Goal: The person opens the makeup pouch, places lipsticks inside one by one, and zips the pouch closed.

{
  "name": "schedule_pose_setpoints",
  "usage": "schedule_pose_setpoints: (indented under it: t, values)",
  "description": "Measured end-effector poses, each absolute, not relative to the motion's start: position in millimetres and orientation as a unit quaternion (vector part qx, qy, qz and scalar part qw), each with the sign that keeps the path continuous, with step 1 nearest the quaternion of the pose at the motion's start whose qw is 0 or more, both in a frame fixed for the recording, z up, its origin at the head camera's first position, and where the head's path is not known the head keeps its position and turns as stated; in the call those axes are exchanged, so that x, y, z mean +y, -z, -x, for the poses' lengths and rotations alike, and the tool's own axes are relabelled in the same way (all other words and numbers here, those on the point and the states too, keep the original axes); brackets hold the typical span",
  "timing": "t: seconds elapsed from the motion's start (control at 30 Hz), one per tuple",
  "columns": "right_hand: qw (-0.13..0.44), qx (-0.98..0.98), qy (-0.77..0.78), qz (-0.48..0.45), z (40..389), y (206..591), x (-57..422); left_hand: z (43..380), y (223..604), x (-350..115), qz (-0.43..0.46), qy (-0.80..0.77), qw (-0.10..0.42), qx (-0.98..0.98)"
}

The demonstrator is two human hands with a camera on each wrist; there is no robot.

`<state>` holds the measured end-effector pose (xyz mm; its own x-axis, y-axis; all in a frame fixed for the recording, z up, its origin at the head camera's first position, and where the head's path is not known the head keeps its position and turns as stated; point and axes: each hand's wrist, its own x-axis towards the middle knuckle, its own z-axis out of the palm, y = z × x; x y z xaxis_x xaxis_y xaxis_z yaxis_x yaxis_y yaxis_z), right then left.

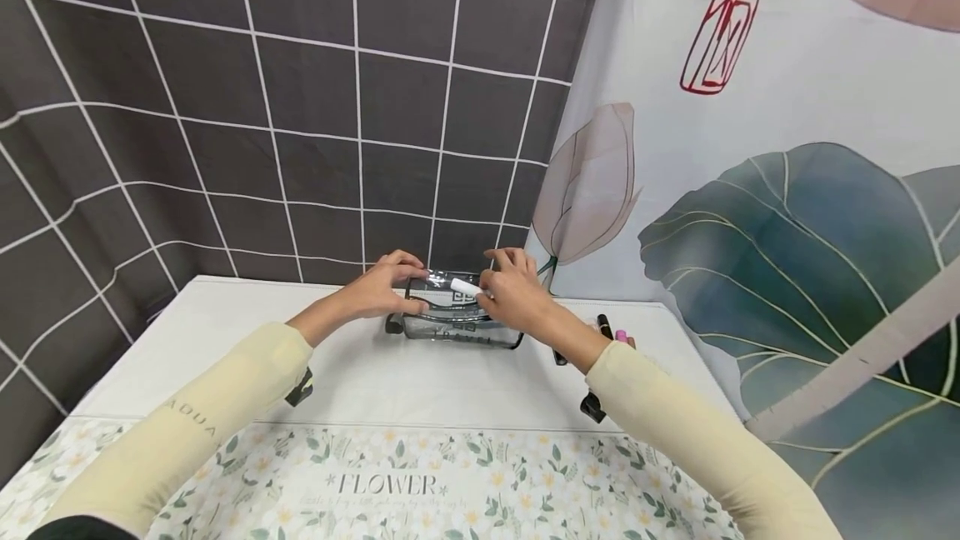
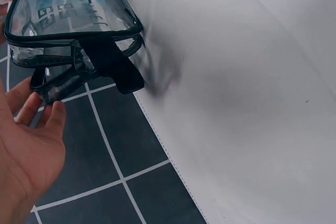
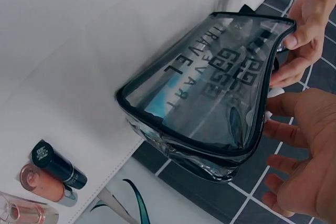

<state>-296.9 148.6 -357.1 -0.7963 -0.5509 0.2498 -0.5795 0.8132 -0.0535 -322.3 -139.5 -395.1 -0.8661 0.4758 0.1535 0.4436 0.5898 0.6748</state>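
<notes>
We get bright, even light in the head view, sleeves (image 1: 191, 423) stretched toward the edges. Wrist views run dimmer, cooler; we note glints on the clear bag (image 3: 194, 82), soft shadow beside it on the table (image 2: 236, 129).

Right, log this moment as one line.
left hand: grips clear bag | right hand: pinches white item at bag opening | dark tube: on table, right of bag
</notes>
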Motion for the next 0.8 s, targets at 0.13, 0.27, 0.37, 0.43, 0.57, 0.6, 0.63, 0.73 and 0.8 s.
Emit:
schedule_pose_setpoints:
  t: [0.13, 0.27, 0.37, 0.43, 0.57, 0.6, 0.63, 0.73, 0.8]
  values:
    - [0.097, -0.946, -0.071, -0.301, 295, 364, 146, 319, 400, -139, -0.259, -0.367, 0.024, 0.893]
    - [0.085, -0.947, -0.079, -0.301, 292, 370, 144, 316, 406, -139, -0.260, -0.366, 0.028, 0.893]
    - [0.088, -0.947, -0.081, -0.297, 292, 370, 143, 316, 405, -139, -0.262, -0.366, 0.023, 0.893]
    - [0.093, -0.947, -0.081, -0.296, 294, 369, 142, 318, 403, -138, -0.264, -0.366, 0.018, 0.892]
    - [0.094, -0.948, -0.076, -0.296, 297, 366, 140, 319, 396, -139, -0.264, -0.367, 0.015, 0.892]
    - [0.092, -0.948, -0.076, -0.296, 297, 366, 140, 319, 395, -139, -0.264, -0.367, 0.016, 0.892]
    - [0.090, -0.948, -0.077, -0.296, 297, 366, 139, 319, 395, -140, -0.263, -0.366, 0.016, 0.893]
    - [0.083, -0.948, -0.080, -0.295, 297, 366, 138, 318, 394, -141, -0.263, -0.366, 0.016, 0.893]
    - [0.083, -0.948, -0.088, -0.293, 298, 367, 137, 319, 393, -141, -0.264, -0.365, 0.014, 0.893]
